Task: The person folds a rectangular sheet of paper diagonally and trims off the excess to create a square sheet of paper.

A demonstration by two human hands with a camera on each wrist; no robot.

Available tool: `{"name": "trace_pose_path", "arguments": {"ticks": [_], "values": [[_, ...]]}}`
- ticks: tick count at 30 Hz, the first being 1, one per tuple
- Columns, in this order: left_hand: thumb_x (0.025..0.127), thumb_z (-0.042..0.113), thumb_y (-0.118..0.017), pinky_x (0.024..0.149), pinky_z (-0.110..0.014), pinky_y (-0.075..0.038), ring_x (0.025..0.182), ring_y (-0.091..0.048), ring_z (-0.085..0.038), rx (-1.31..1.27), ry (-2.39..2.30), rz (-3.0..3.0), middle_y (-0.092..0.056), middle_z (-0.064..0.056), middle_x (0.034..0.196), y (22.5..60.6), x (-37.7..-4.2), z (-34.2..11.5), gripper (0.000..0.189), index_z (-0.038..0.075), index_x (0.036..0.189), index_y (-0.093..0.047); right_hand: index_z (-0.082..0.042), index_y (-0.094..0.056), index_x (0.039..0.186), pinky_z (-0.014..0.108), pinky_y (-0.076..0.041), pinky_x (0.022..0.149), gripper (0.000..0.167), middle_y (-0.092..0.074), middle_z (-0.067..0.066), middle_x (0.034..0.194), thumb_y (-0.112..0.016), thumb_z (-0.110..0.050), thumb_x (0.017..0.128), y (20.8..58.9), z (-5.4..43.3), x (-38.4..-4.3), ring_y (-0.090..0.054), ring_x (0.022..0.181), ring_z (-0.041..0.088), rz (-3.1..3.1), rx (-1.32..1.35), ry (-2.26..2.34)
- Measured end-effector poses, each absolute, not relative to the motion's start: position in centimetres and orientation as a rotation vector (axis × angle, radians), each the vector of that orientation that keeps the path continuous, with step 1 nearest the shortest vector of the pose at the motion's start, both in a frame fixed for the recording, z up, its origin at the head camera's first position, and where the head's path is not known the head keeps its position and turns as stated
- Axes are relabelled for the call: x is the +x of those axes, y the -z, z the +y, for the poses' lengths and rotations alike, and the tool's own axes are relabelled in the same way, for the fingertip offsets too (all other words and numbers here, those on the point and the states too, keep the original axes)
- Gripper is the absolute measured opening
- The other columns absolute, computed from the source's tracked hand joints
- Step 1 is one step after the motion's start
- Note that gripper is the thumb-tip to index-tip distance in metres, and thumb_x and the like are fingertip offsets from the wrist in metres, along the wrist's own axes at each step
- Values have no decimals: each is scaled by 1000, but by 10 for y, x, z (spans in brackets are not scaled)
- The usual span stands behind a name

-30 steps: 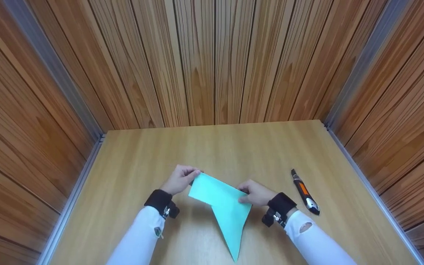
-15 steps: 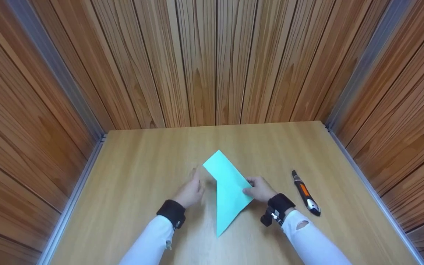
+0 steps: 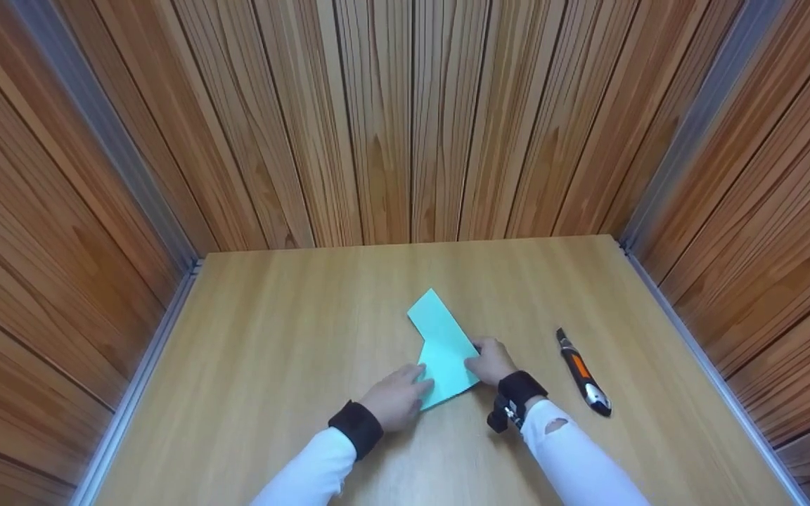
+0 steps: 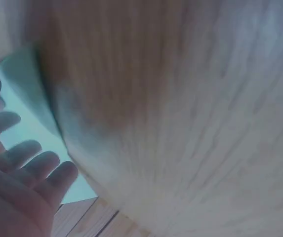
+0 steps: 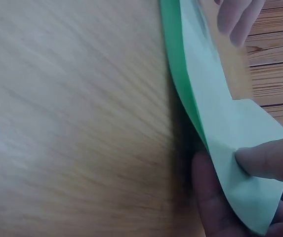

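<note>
A folded sheet of turquoise paper (image 3: 448, 355) is held low over the table in the head view, one narrow end pointing away. On its right edge my right hand (image 3: 493, 361) pinches it. The right wrist view has that thumb (image 5: 269, 159) pressed on the paper's upper face, with fingers curled beneath; the paper's layers (image 5: 208, 98) part slightly along one edge. My left hand (image 3: 394, 399) is at the paper's lower left, fingertips over its edge. Seen in the left wrist view, the left fingers (image 4: 25, 153) are spread and fairly straight before the paper (image 4: 35, 121).
A black and orange utility knife (image 3: 583, 372) lies on the wooden table (image 3: 271, 316), right of the right hand. Wood-plank walls (image 3: 377, 140) enclose the back and both sides, with metal rails (image 3: 700, 372) along the table's side edges.
My left hand let go of the paper's upper left corner and moved down to its lower left edge. The paper turned clockwise, and its long lower point no longer shows. The right hand kept its pinch.
</note>
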State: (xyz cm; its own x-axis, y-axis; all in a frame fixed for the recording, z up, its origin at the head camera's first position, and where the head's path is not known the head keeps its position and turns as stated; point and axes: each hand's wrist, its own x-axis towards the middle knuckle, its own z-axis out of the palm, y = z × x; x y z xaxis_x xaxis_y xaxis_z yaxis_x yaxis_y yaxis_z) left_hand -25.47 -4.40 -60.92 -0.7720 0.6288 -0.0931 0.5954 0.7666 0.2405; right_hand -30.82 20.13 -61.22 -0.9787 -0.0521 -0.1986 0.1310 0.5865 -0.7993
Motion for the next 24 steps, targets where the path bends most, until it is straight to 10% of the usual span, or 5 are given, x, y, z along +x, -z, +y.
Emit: {"name": "trace_pose_path", "arguments": {"ticks": [11,19,24], "values": [[114,25,-52,129,-51,-40,162,-41,-31,983,-220,2766,-46,-8,172,616,-254,-48,49,18,162,-53,11,-60,147,60,-47,120,49,-63,31,150,-61,2,99,613,199,-311,-61,140,45,2659,99,1280],[112,24,-57,131,-48,-36,161,-42,-31,963,-260,2742,-47,-8,171,613,-257,-49,50,17,161,-55,4,-71,121,42,-57,79,25,-75,17,102,-70,-11,100,600,220,-309,-69,85,28,2843,15,1084],[111,22,-58,131,-47,-37,161,-43,-32,952,-294,2732,-49,-9,170,613,-258,-50,49,15,159,-56,7,-70,127,53,-60,82,37,-75,25,109,-71,-14,97,591,259,-302,-72,91,38,3028,-105,740]]}}
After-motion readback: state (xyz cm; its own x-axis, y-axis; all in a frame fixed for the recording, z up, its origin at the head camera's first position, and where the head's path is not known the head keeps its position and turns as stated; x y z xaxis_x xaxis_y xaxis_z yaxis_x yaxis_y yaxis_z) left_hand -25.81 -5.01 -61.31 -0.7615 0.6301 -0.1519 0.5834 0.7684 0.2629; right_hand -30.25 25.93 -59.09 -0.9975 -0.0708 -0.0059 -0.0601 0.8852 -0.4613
